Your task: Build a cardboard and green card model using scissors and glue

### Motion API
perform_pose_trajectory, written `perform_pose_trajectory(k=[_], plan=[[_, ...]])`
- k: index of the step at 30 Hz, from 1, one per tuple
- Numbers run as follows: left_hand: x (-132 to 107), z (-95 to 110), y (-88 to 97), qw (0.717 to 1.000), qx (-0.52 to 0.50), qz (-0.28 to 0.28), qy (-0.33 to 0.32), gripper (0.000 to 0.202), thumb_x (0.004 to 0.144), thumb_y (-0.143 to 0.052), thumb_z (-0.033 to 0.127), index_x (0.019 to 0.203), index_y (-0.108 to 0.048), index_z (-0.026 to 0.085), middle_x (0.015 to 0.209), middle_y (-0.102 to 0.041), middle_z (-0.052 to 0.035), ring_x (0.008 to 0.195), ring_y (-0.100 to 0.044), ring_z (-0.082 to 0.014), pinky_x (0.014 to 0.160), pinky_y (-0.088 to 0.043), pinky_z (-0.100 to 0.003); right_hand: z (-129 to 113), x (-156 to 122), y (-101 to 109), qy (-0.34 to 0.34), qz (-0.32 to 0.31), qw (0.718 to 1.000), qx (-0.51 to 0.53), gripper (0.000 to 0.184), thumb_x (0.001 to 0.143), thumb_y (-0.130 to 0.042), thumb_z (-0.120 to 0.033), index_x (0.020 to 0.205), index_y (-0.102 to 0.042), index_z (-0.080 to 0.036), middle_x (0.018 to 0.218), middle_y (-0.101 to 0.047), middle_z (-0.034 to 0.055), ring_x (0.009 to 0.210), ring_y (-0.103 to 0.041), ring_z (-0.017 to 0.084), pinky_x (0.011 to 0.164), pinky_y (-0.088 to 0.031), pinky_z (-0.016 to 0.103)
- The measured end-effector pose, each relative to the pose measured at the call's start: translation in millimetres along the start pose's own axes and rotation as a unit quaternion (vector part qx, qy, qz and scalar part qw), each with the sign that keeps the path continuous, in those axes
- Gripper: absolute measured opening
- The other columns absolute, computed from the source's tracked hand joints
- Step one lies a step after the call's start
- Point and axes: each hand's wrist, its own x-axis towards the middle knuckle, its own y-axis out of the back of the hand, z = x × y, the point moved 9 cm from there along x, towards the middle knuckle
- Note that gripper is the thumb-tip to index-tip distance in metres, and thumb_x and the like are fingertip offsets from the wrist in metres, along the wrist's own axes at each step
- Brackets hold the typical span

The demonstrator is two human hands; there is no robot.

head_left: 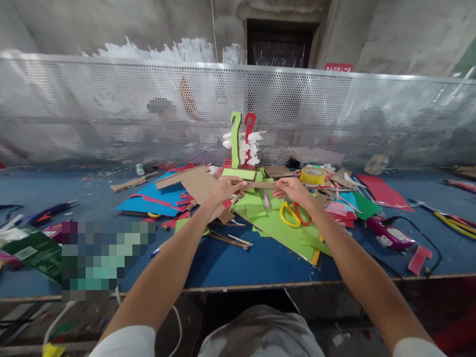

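Brown strip (261, 185), ends pinched by left hand (232, 187) and right hand (292, 189), above the surface (238, 267); scissors (297, 216) nearer its front edge.

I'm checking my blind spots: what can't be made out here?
Brown strip, head view: ends hidden by the left hand and right hand.
Yellow-handled tool, head view: handle ends cut off by the right edge.
Red sign, head view: lettering too small and blurred.
Green packet, head view: right part lost under pixelation.
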Motion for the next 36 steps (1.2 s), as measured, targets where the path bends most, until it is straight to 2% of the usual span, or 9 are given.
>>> perform_pose_trajectory(k=[3, 8, 11, 14, 18, 23, 29, 32, 36], plan=[[-1.3, -2.5, 0.4, 0.999, -0.028, -0.027, 0.018, 0.053, 0.080, -0.079, 0.065, 0.090, -0.079, 0.013, 0.082, -0.079, -0.0105, 0.060, -0.067, -0.0155, 0.054, -0.053, -0.026, -3.5, 0.2, 0.7, 0.018, 0.000, 1.000, -0.013, 0.030, 0.087, -0.086, -0.044, 0.081, -0.072, -0.018, 0.071, -0.079, 0.0093, 0.063, -0.078, 0.022, 0.067, -0.070, 0.037], [-3.2, 0.1, -2.3, 0.997, -0.048, -0.054, 0.010, 0.055, 0.084, -0.075, 0.068, 0.092, -0.080, 0.013, 0.081, -0.078, -0.0093, 0.064, -0.067, -0.0148, 0.060, -0.055, -0.025, -8.5, -3.5, 4.0, 0.064, 0.007, 0.997, -0.030, 0.036, 0.081, -0.087, -0.052, 0.082, -0.073, -0.019, 0.073, -0.079, 0.0070, 0.062, -0.076, 0.019, 0.062, -0.066, 0.030], [-3.6, -1.6, -6.5, 0.996, -0.050, -0.068, 0.016, 0.055, 0.084, -0.075, 0.068, 0.094, -0.080, 0.014, 0.083, -0.078, -0.0097, 0.068, -0.070, -0.0164, 0.064, -0.058, -0.027, -19.6, -10.7, 1.1, 0.115, 0.011, 0.992, -0.058, 0.032, 0.081, -0.086, -0.048, 0.097, -0.076, -0.021, 0.082, -0.081, 0.0055, 0.072, -0.078, 0.021, 0.069, -0.066, 0.033], [-1.8, -7.9, -12.8, 0.994, -0.069, -0.073, 0.040, 0.060, 0.080, -0.076, 0.072, 0.094, -0.079, 0.014, 0.085, -0.079, -0.0115, 0.069, -0.073, -0.0188, 0.066, -0.061, -0.031, -36.4, -21.5, -10.7, 0.179, -0.001, 0.970, -0.162, 0.032, 0.082, -0.083, -0.037, 0.110, -0.079, -0.023, 0.099, -0.083, 0.0059, 0.087, -0.079, 0.025, 0.083, -0.064, 0.039], [0.9, -8.6, -18.0, 0.994, -0.095, -0.054, 0.025, 0.066, 0.076, -0.079, 0.073, 0.105, -0.078, 0.015, 0.092, -0.081, -0.0129, 0.072, -0.075, -0.0198, 0.068, -0.061, -0.032, -53.0, -32.4, -17.7, 0.251, 0.033, 0.926, -0.281, 0.025, 0.086, -0.078, -0.032, 0.109, -0.083, -0.025, 0.110, -0.083, 0.0065, 0.100, -0.077, 0.029, 0.095, -0.058, 0.042], [-1.2, -2.4, -22.8, 0.996, -0.065, -0.058, -0.035, 0.063, 0.077, -0.083, 0.063, 0.118, -0.077, 0.015, 0.092, -0.081, -0.0114, 0.073, -0.074, -0.0194, 0.066, -0.059, -0.030, -54.8, -32.0, -13.6, 0.272, 0.050, 0.916, -0.292, 0.025, 0.088, -0.076, -0.038, 0.109, -0.084, -0.026, 0.109, -0.083, 0.0068, 0.097, -0.077, 0.029, 0.094, -0.057, 0.041], [1.7, -10.8, -19.5, 0.996, -0.052, -0.074, -0.027, 0.066, 0.079, -0.080, 0.063, 0.122, -0.077, 0.013, 0.092, -0.081, -0.0118, 0.077, -0.076, -0.0210, 0.075, -0.061, -0.033, -55.0, -32.7, -19.2, 0.253, 0.020, 0.927, -0.278, 0.023, 0.089, -0.074, -0.039, 0.104, -0.084, -0.025, 0.108, -0.083, 0.0077, 0.099, -0.078, 0.028, 0.093, -0.058, 0.039], [5.2, -17.2, 7.9, 0.999, 0.007, 0.006, -0.038, 0.063, 0.085, -0.074, 0.062, 0.125, -0.076, 0.013, 0.099, -0.081, -0.0131, 0.086, -0.076, -0.0232, 0.080, -0.061, -0.035, -50.4, -30.5, -19.5, 0.227, 0.014, 0.939, -0.258, 0.028, 0.094, -0.068, -0.042, 0.106, -0.082, -0.022, 0.103, -0.083, 0.0086, 0.092, -0.078, 0.026, 0.089, -0.060, 0.038], [3.0, -37.3, 56.1, 0.982, 0.078, 0.168, -0.032, 0.056, 0.094, -0.064, 0.055, 0.134, -0.068, 0.016, 0.133, -0.071, -0.0189, 0.115, -0.071, -0.0275, 0.099, -0.058, -0.042, -45.2, -25.9, -10.9, 0.222, 0.044, 0.940, -0.256, 0.033, 0.093, -0.067, -0.043, 0.113, -0.079, -0.020, 0.101, -0.082, 0.0088, 0.090, -0.078, 0.026, 0.090, -0.060, 0.040]])
